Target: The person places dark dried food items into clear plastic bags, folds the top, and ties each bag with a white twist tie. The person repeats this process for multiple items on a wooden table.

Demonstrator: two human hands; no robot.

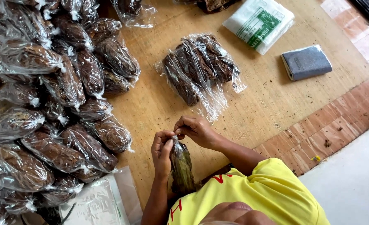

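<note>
A woven tan floor mat [251, 108] fills the middle of the frame, edged at the lower right by reddish-brown tiles [318, 133]. Down the left side lies a big heap of clear plastic bags packed with dark brown dried leaves [55, 104], their necks tied off. In the upper middle sits a smaller bunch of open-ended clear bags of the same brown leaves [199, 68]. At the upper right lie a white plastic packet with green print [260, 23] and, just right of it, a grey rectangular block [306, 62]. At the bottom centre the person (in a yellow shirt) holds one slim clear bag of brown-green leaves [182, 168] upright: the left hand [162, 151] and right hand [197, 130] both pinch its twisted neck, fingers closed on it.
</note>
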